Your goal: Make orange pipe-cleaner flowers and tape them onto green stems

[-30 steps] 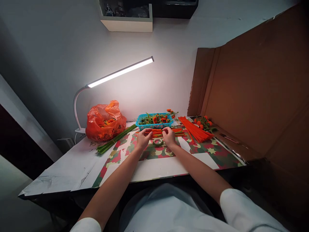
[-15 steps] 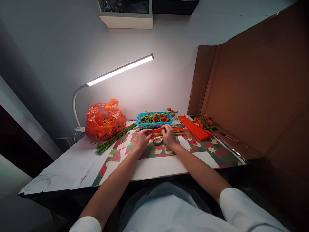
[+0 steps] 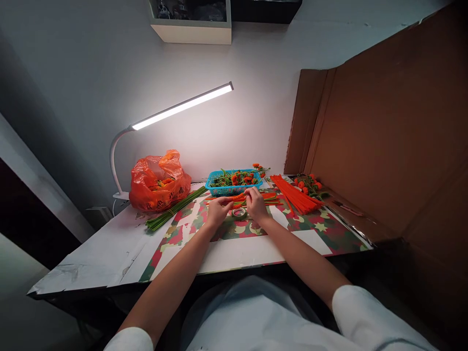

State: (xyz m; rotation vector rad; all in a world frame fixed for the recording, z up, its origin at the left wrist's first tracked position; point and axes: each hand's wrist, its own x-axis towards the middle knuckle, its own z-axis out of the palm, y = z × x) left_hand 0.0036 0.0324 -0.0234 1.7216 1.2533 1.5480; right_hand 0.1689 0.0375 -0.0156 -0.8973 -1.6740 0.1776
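Both hands are raised just above the middle of the table, fingers pinched. Between them stretches an orange pipe cleaner [image 3: 239,197], which looks curled along part of its length. My left hand [image 3: 218,211] grips its left end and my right hand [image 3: 256,204] its right end. Below and between the hands lies a roll of green tape [image 3: 239,213]. More orange and green pipe cleaners [image 3: 271,201] are spread on the table behind the hands. Fingertip details are too small to make out.
A blue basket [image 3: 234,190] of orange flowers stands behind the hands. Left are a bundle of green stems [image 3: 161,220], an orange plastic bag [image 3: 157,183] and a lamp [image 3: 183,106]. Right are orange pipe cleaner bundles [image 3: 298,196], finished flowers [image 3: 309,185] and a cardboard wall [image 3: 383,126].
My left hand has shifted very slightly lower, and the orange pipe cleaner between the hands shows a little more. My right hand stays almost in place.
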